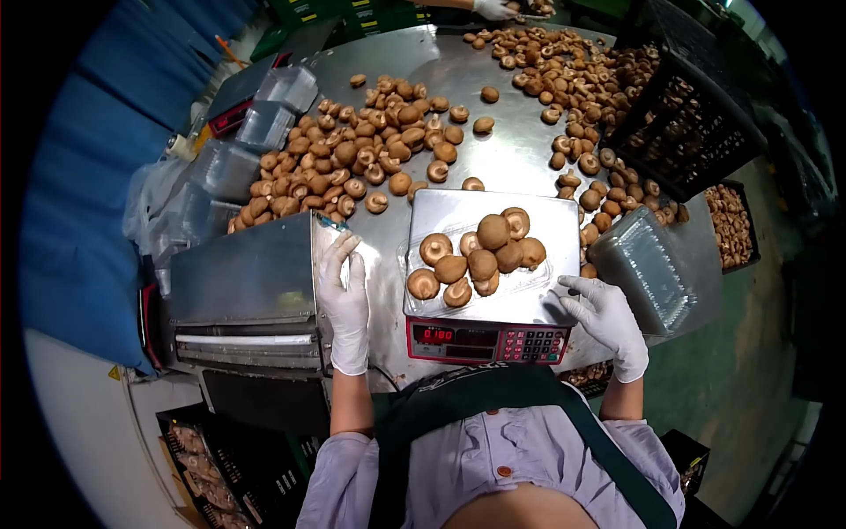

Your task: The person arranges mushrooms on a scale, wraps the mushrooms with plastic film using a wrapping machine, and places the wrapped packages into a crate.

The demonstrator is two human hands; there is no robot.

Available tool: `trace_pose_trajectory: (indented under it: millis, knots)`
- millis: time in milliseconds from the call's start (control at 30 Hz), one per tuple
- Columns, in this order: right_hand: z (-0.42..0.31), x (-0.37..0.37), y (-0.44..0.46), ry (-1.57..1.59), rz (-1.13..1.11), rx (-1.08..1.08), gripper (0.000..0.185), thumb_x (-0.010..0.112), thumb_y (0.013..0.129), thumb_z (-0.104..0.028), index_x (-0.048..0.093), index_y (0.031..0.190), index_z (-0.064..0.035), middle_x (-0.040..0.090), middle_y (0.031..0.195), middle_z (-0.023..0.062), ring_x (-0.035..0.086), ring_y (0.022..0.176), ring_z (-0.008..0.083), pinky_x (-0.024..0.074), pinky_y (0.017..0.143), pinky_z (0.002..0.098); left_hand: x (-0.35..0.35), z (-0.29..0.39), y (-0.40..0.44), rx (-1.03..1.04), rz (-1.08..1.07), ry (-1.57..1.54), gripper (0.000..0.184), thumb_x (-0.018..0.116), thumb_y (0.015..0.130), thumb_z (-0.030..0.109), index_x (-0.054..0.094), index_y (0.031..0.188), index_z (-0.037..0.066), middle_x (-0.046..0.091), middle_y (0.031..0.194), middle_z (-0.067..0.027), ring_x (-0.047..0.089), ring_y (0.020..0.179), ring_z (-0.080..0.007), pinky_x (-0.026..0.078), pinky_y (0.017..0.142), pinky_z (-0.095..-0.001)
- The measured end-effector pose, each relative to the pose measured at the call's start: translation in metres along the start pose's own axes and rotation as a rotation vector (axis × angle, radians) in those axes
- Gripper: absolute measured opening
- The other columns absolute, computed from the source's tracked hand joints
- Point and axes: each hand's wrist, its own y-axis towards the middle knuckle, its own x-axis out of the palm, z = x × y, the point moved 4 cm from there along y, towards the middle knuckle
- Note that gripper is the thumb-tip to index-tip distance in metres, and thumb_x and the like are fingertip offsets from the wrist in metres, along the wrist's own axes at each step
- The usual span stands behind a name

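Observation:
Several brown shiitake mushrooms (482, 264) lie in a clear plastic tray (529, 280) on the metal pan (449, 208) of a digital scale (487, 343). Its red display appears to read 0180. My left hand (345, 309), in a white glove, is left of the scale beside a metal box (242, 271). Its fingers are apart and I see nothing in them. Over the pan's lower right edge, my gloved right hand (608, 319) has its fingers spread and holds nothing. A stack of clear plastic trays (641, 271) stands just right of that hand.
A pile of mushrooms (352, 150) lies on the steel table (392, 256) behind the scale. More mushrooms (573, 79) spread from a tipped black crate (692, 106). Clear containers (225, 167) line the left edge. Another person's gloved hand (495, 9) is at the far side.

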Motion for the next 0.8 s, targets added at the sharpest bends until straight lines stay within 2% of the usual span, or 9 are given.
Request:
trace_pose_trajectory:
  millis: [233, 500, 567, 633, 700, 800]
  knots:
    - [0.000, -0.002, 0.005, 0.042, -0.022, 0.074, 0.035, 0.065, 0.085, -0.026, 0.064, 0.109, -0.0017, 0.066, 0.094, 0.0207, 0.066, 0.083, 0.0293, 0.0505, 0.074, 0.0347, -0.002, -0.006, -0.002, -0.073, -0.014, -0.045, 0.020, 0.059, 0.085, 0.003, 0.066, 0.104, 0.003, 0.063, 0.112, -0.0113, 0.058, 0.108, -0.0230, 0.044, 0.094, -0.0317]
    - [-0.002, 0.002, 0.015, 0.105, -0.015, 0.041, 0.034, 0.064, 0.085, -0.026, 0.064, 0.110, -0.0026, 0.066, 0.094, 0.0199, 0.067, 0.082, 0.0292, 0.0514, 0.072, 0.0341, 0.032, 0.019, -0.008, 0.126, -0.125, 0.041, 0.024, 0.062, 0.082, 0.004, 0.064, 0.106, 0.004, 0.061, 0.115, -0.0126, 0.058, 0.108, -0.0255, 0.045, 0.094, -0.0334]
    - [0.001, 0.002, 0.017, 0.032, 0.004, 0.036, 0.033, 0.063, 0.085, -0.027, 0.065, 0.109, -0.0045, 0.066, 0.096, 0.0193, 0.066, 0.083, 0.0310, 0.0517, 0.073, 0.0352, 0.043, 0.023, -0.014, 0.046, -0.193, -0.052, 0.025, 0.062, 0.082, 0.004, 0.064, 0.106, 0.003, 0.060, 0.115, -0.0139, 0.058, 0.108, -0.0268, 0.046, 0.093, -0.0339]
    - [0.000, 0.001, 0.020, 0.006, 0.008, 0.024, 0.033, 0.063, 0.086, -0.028, 0.065, 0.109, -0.0052, 0.066, 0.095, 0.0194, 0.066, 0.083, 0.0313, 0.0516, 0.075, 0.0362, 0.053, 0.021, -0.017, 0.191, -0.267, 0.076, 0.027, 0.064, 0.080, 0.006, 0.063, 0.107, 0.003, 0.057, 0.119, -0.0161, 0.059, 0.106, -0.0298, 0.048, 0.089, -0.0356]
    - [-0.004, 0.000, 0.025, -0.010, 0.020, 0.021, 0.033, 0.062, 0.086, -0.030, 0.065, 0.109, -0.0062, 0.066, 0.094, 0.0194, 0.065, 0.084, 0.0321, 0.0514, 0.076, 0.0372, 0.061, 0.030, -0.021, 0.139, -0.320, -0.027, 0.027, 0.065, 0.080, 0.008, 0.063, 0.106, 0.003, 0.056, 0.122, -0.0162, 0.059, 0.104, -0.0307, 0.048, 0.088, -0.0366]
    - [-0.011, 0.002, 0.033, -0.088, 0.019, 0.003, 0.031, 0.062, 0.085, -0.030, 0.066, 0.107, -0.0081, 0.066, 0.090, 0.0192, 0.064, 0.082, 0.0337, 0.0513, 0.072, 0.0381, 0.071, 0.037, -0.027, 0.202, -0.390, 0.049, 0.034, 0.066, 0.079, 0.014, 0.061, 0.111, 0.005, 0.054, 0.123, -0.0169, 0.057, 0.104, -0.0319, 0.044, 0.090, -0.0384]
